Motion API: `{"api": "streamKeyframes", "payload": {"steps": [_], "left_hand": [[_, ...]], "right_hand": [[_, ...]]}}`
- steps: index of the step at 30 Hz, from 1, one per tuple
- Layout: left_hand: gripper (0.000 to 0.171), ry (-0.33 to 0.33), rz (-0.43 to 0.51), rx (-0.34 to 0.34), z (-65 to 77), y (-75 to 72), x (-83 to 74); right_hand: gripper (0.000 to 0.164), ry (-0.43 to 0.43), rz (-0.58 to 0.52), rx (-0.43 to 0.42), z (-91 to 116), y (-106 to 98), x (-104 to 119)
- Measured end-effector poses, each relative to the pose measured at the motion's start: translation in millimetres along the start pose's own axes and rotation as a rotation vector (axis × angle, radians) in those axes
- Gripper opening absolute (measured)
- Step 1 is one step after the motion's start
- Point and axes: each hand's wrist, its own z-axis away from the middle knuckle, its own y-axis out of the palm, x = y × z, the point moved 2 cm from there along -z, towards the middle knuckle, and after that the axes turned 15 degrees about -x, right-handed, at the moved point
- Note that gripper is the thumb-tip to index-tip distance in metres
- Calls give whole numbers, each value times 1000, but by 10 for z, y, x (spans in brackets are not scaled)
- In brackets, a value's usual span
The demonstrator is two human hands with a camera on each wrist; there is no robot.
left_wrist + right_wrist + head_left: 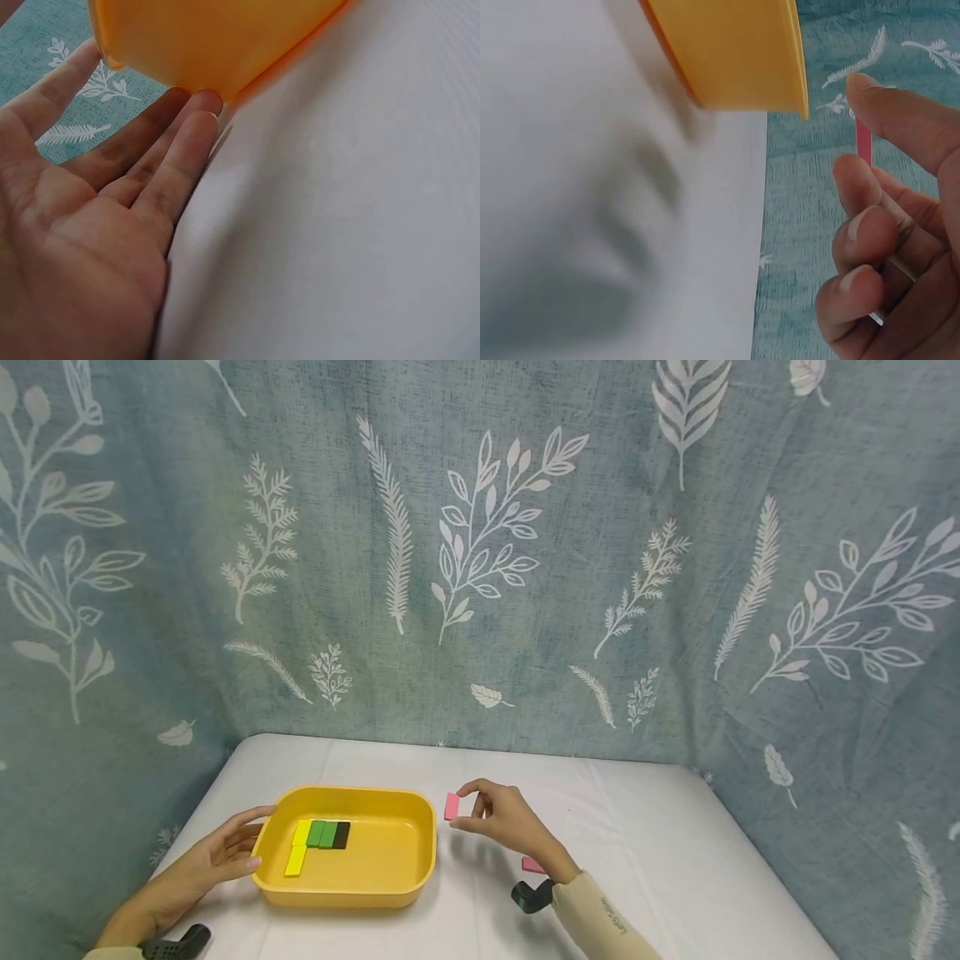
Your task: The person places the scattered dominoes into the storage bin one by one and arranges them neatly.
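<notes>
A yellow rectangular tray point(345, 897) stands on the table. At its left end my left hand point(213, 858) touches the wall, and in the left wrist view the nearly straight fingers point(184, 154) meet the side of the tray. Beyond the tray's right end, my right hand point(510, 817) pinches a thin pink rectangular block point(452, 806) between thumb and fingertip, above the table. Inside the tray lie two yellow blocks point(295, 861), two green blocks point(327, 835) and a black block point(342, 836), side by side toward the left. The yellow pair forms a column.
Another pink block point(532, 865) lies on the white-covered table point(675, 860), partly behind my right wrist. A patterned blue-green curtain point(480, 677) hangs behind the table and along its sides. Black straps with camera mounts point(531, 897) sit at both wrists.
</notes>
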Motion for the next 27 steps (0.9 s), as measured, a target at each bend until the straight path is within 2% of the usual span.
{"api": "streamKeyframes", "payload": {"steps": [27], "left_hand": [[82,-10,-10,-15,7,10,14]], "right_hand": [[48,-82,-50,94,-130,390,438]]}}
